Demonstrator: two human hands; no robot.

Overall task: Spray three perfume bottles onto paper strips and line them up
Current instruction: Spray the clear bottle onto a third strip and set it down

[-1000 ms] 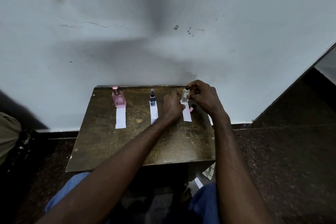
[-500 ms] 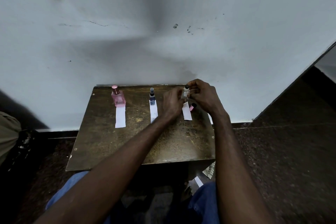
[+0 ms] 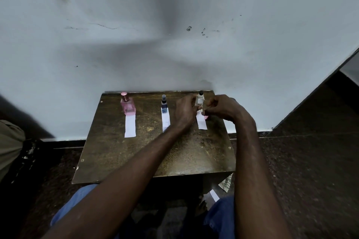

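Three perfume bottles stand in a row at the far edge of the small brown table (image 3: 120, 157), each at the far end of a white paper strip. The pink bottle (image 3: 127, 105) heads the left strip (image 3: 130, 126). The dark blue bottle (image 3: 164, 104) heads the middle strip (image 3: 166, 120). The clear bottle (image 3: 200, 99) stands upright at the top of the right strip (image 3: 201, 123). My left hand (image 3: 184, 111) curls against its left side. My right hand (image 3: 223, 108) pinches at its lower right. Its black top is free. A pink cap (image 3: 206, 117) peeks out under my right hand.
A pale wall rises right behind the table. Dark floor lies on both sides, and a wall corner juts in at the right. Paper scraps (image 3: 214, 195) lie on the floor under the table's near right corner. My knees in blue trousers (image 3: 77, 198) are under the near edge.
The clear bottle has gone down and slightly back onto the strip's far end. My right hand has slid from the bottle's top to its base. My left hand stays beside it.
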